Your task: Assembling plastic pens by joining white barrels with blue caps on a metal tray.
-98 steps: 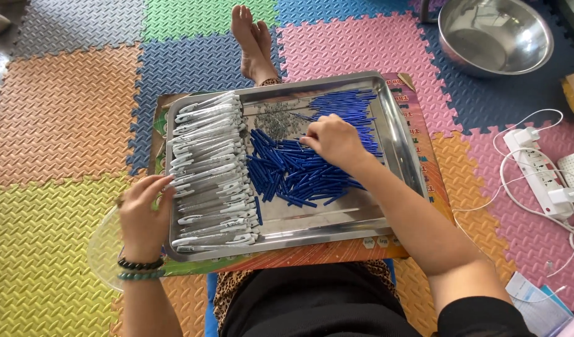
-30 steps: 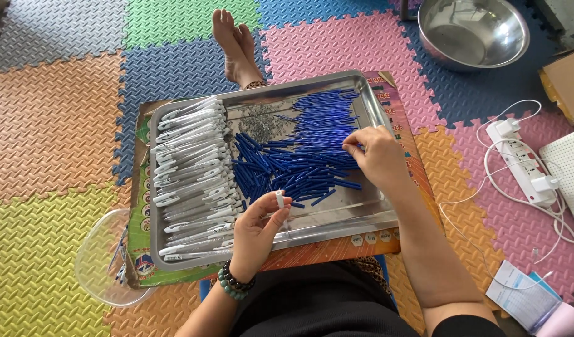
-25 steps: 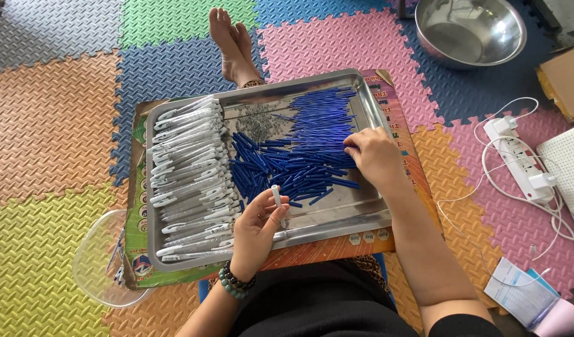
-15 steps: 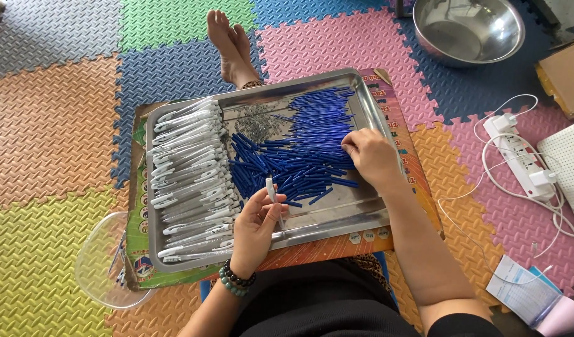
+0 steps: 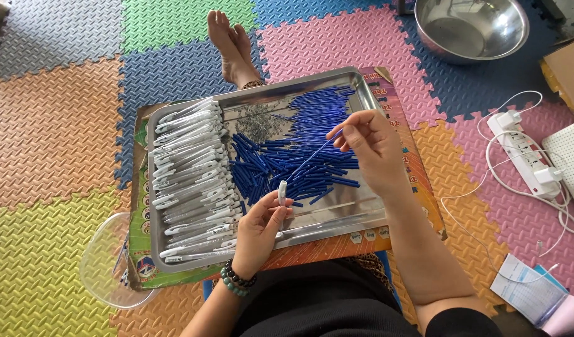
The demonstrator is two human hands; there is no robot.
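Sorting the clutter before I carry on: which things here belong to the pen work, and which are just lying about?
In the job:
left hand holding a white pen barrel
right hand lifting a blue refill
blue refills pile
white barrels row
metal tray

Lying about:
steel bowl
power strip
clear plastic bowl

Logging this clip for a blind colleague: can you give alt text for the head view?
Seen from above, a seated person's left hand holds a white pen barrel upright while the right hand pinches a thin blue refill above a metal tray. The tray holds white barrels on the left and loose blue refills in the middle, over colourful foam floor mats.
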